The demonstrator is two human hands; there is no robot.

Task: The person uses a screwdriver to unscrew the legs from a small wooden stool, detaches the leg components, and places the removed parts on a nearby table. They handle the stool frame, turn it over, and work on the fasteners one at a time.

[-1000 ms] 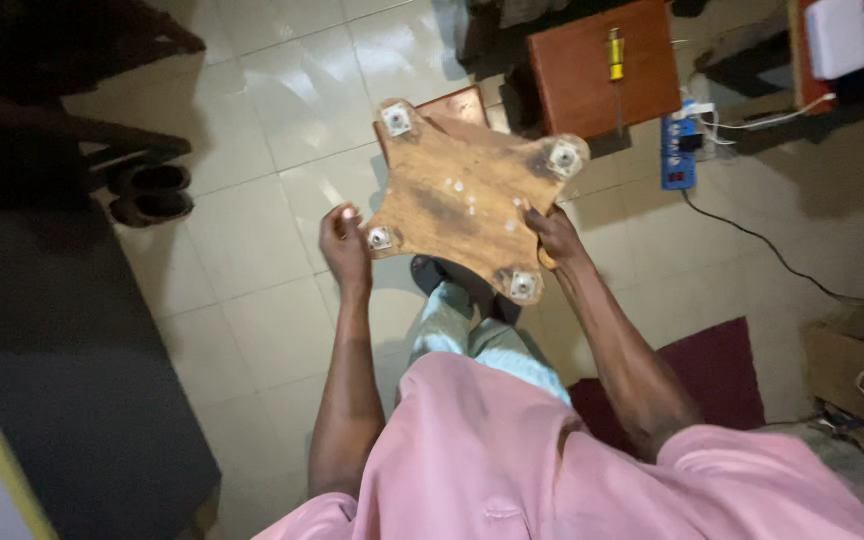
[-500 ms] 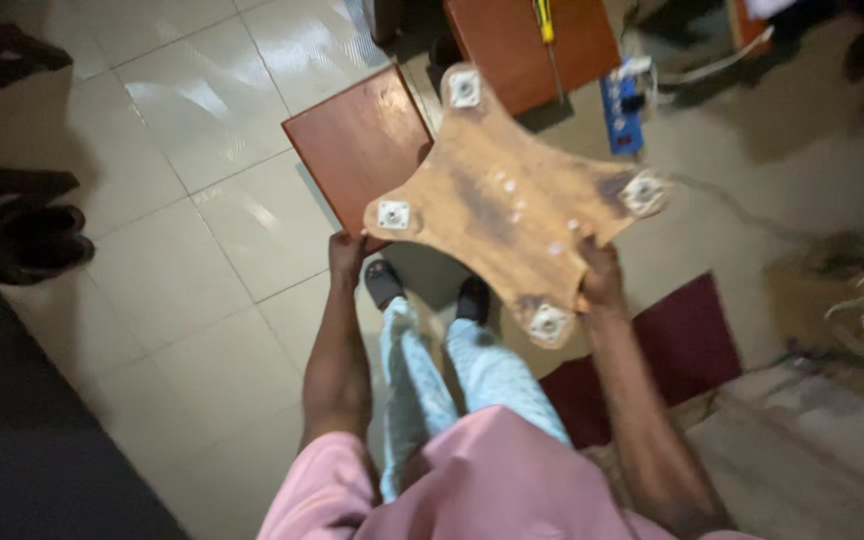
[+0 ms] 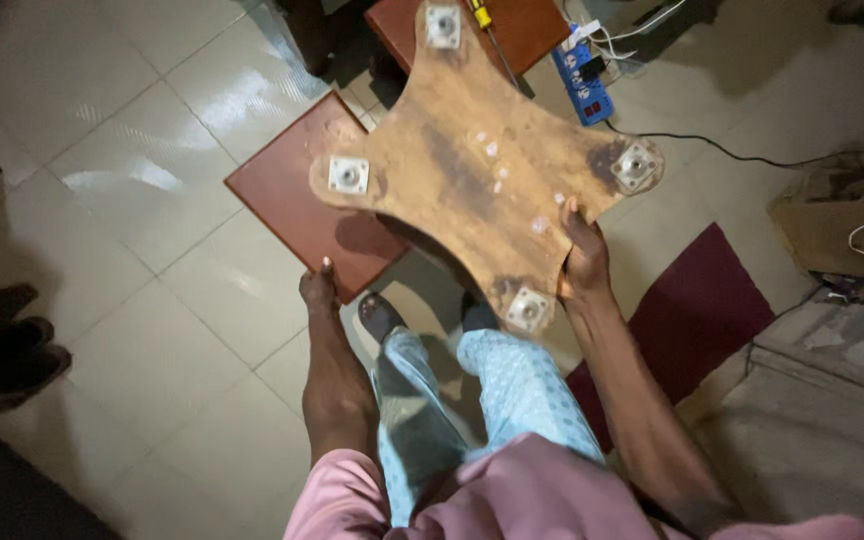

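The right hand (image 3: 586,262) grips the edge of a wooden board (image 3: 482,165), fingers closed on it between two of its four metal plates (image 3: 348,175), holding it above the tile floor (image 3: 142,160). The left hand (image 3: 319,289) hangs free below the board's left lobe, holding nothing; its fingers are too blurred to tell whether they are spread. A red panel (image 3: 292,205) lies under the board, a blue power strip (image 3: 584,85) beyond it.
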